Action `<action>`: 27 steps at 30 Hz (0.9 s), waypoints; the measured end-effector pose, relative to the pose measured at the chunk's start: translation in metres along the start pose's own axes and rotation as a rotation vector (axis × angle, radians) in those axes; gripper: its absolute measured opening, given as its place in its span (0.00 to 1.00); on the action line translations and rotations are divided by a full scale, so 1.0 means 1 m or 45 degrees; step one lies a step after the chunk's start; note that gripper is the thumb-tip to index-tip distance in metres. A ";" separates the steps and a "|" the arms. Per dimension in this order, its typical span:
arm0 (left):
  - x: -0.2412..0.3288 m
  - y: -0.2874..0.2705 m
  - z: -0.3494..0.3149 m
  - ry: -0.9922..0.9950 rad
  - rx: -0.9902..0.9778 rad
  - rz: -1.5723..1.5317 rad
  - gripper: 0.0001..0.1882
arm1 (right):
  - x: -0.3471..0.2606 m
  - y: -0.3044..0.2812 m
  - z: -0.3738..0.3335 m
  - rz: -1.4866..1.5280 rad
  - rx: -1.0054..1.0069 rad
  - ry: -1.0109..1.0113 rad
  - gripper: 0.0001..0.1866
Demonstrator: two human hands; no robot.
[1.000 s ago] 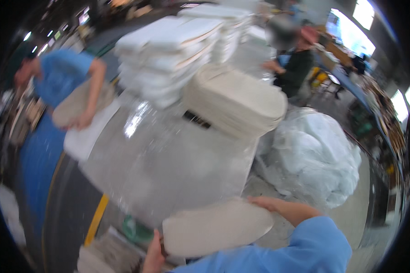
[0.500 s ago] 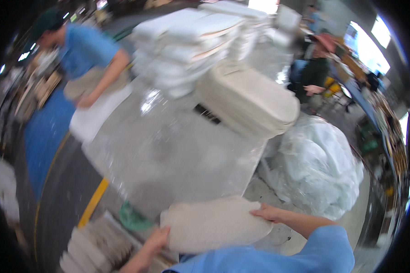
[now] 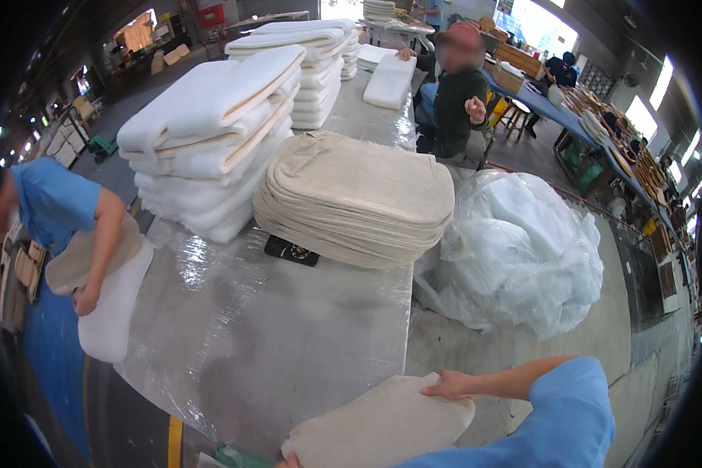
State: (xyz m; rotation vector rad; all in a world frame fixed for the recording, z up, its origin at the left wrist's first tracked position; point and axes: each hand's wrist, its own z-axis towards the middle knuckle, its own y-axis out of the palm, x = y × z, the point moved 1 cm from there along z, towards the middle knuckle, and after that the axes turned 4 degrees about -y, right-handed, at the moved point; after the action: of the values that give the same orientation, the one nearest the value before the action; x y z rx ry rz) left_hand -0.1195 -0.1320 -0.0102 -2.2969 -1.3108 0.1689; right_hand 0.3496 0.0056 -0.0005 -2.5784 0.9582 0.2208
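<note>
A beige, rounded oblong fabric piece is stretched between my two hands at the near edge of the table. My right hand pinches its upper right edge, thumb on top. At its lower left edge my left hand grips it; only the fingertips show at the picture's bottom. Farther up the table stands a thick stack of like beige fabric pieces. A black flat object pokes out beside the base of this stack.
Folded white padding is piled behind left on the plastic-covered table. A clear bag of white padding sits right of it. A co-worker handles beige and white pieces at left; another person stands at the far right side.
My view has swung left and up the table. The beige piece, still in both hands, has tilted, its right end higher. The left co-worker now appears nearer the picture's left rim.
</note>
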 end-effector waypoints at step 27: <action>-0.014 -0.020 -0.101 0.067 -0.282 -0.596 0.38 | 0.036 -0.005 -0.045 0.655 -0.426 -0.123 0.66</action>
State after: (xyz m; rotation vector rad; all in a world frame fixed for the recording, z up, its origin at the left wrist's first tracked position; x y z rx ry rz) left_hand -0.1085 -0.1705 0.0853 -2.0734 -1.8711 -0.2012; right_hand 0.3809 -0.0304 0.0324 -2.5182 1.6529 0.6878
